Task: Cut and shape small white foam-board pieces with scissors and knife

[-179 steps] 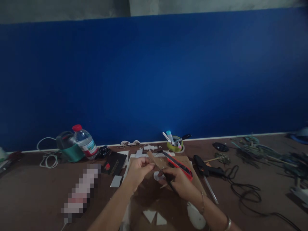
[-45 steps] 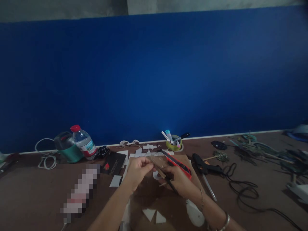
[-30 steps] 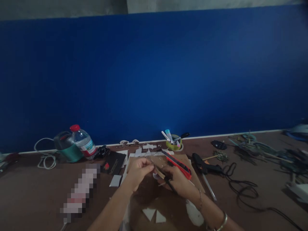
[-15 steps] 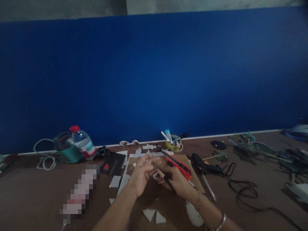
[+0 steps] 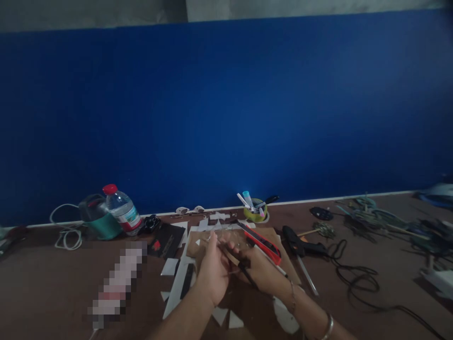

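My right hand [image 5: 264, 269] is closed round a slender black-handled tool with a tan band [image 5: 231, 258]; its exact kind is unclear. The tool slants up and left, its dark front end at the fingers of my left hand [image 5: 215, 269]. That left hand is turned palm inward with curled fingers, and whatever it holds is too small and blurred to name. Both hands are close together above a brown board [image 5: 274, 234]. A red utility knife [image 5: 264, 243] lies just beyond my right hand. Cut white pieces [image 5: 235, 320] are scattered near my wrists.
A glue gun [image 5: 300, 243] with a trailing black cord [image 5: 354, 276] lies to the right. Pens stand in a green holder [image 5: 255, 215] at the back. A water bottle [image 5: 123, 212] stands left, beside a teal container [image 5: 102, 224]. A blue wall [image 5: 226, 118] rises behind.
My left hand has rolled palm inward and its fingers have curled, with the wrist moving slightly right. My right hand has shifted slightly, still with the tool.
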{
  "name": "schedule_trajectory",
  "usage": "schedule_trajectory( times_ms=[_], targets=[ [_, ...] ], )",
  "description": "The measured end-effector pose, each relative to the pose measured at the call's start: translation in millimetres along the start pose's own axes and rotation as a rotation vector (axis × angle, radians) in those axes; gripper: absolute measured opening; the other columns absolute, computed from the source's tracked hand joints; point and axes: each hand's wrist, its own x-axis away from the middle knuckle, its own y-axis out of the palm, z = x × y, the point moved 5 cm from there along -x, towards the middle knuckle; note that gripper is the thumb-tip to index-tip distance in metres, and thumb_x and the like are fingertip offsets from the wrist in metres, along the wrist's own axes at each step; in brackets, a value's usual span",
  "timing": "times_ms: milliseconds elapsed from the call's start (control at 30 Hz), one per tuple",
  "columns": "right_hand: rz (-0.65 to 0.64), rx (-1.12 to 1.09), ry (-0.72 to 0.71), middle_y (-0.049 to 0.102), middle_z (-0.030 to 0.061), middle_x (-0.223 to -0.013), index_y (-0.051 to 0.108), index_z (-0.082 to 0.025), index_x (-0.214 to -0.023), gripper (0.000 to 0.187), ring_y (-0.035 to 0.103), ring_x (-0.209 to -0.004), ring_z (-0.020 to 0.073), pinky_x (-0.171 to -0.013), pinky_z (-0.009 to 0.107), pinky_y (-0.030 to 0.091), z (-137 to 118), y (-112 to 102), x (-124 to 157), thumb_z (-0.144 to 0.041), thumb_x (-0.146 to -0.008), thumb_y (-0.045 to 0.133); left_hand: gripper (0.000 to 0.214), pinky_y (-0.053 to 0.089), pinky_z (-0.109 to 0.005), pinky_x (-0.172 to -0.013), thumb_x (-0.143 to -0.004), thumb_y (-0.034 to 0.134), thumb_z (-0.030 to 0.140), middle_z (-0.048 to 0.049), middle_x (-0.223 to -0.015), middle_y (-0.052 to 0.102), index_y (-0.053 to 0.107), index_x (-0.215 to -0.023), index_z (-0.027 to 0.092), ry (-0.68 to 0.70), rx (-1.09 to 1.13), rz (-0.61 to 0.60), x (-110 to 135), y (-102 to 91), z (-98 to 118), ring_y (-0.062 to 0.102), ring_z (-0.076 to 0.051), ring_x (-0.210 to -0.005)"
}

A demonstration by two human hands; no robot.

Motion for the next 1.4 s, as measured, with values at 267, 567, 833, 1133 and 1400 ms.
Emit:
schedule_trajectory(
  times_ms=[267,567,833,1133,1400],
  targets=[
    [-0.003,-0.024,0.021,0.047,-0.0036,-0.057,0.053,-0.014,-0.059,0.002,0.036,-0.053,0.0086,-0.046,0.018,0.028,12,3,-3,-0.015,-0.059,0.055,0.042,0.045,-0.026,-0.062,-0.084,0.048,0.055,0.0015,-0.064,0.057,0.057,-0.092,0.015,-0.009,0.051,0.035,2,1.6,1,0.057,-0.013,-0.057],
    [0.001,0.013,0.041,0.05,-0.0027,-0.057,0.056,-0.013,-0.059,0.003,0.038,-0.052,0.0085,-0.045,0.018,0.028,6,3,-2,-0.012,-0.058,0.054,0.039,0.045,-0.026,-0.064,-0.086,0.048,0.051,0.0012,-0.064,0.058,0.058,-0.092,0.014,-0.016,0.06,0.033,2,1.4,1,0.057,-0.013,-0.058],
    [-0.003,0.011,0.067,0.052,-0.0023,-0.055,0.062,-0.011,-0.064,0.009,0.041,-0.051,0.0091,-0.045,0.018,0.03,10,1,-2,-0.019,-0.063,0.059,0.039,0.045,-0.026,-0.066,-0.088,0.042,0.052,0.0023,-0.06,0.055,0.058,-0.092,0.016,0.047,0.0,-0.006,5,5.9,0,0.055,-0.013,-0.057],
    [0.009,-0.112,0.049,0.054,-0.0005,-0.058,0.062,-0.011,-0.063,0.018,0.043,-0.055,0.0116,-0.048,0.02,0.034,9,3,-5,-0.029,-0.062,0.063,0.033,0.046,-0.028,-0.066,-0.091,0.043,0.037,-0.0057,-0.076,0.066,0.063,-0.094,0.012,0.126,0.017,0.006,6,6.9,1,0.063,-0.017,-0.068],
    [-0.016,-0.041,0.063,0.044,-0.0041,-0.052,0.055,-0.013,-0.056,0.012,0.033,-0.05,0.0079,-0.044,0.019,0.027,-1,-1,1,-0.022,-0.062,0.059,0.026,0.047,-0.026,-0.064,-0.088,0.05,0.034,-0.0027,-0.07,0.064,0.063,-0.099,0.014,0.122,0.055,0.01,2,-0.2,-6,0.062,-0.015,-0.065]
  ],
)
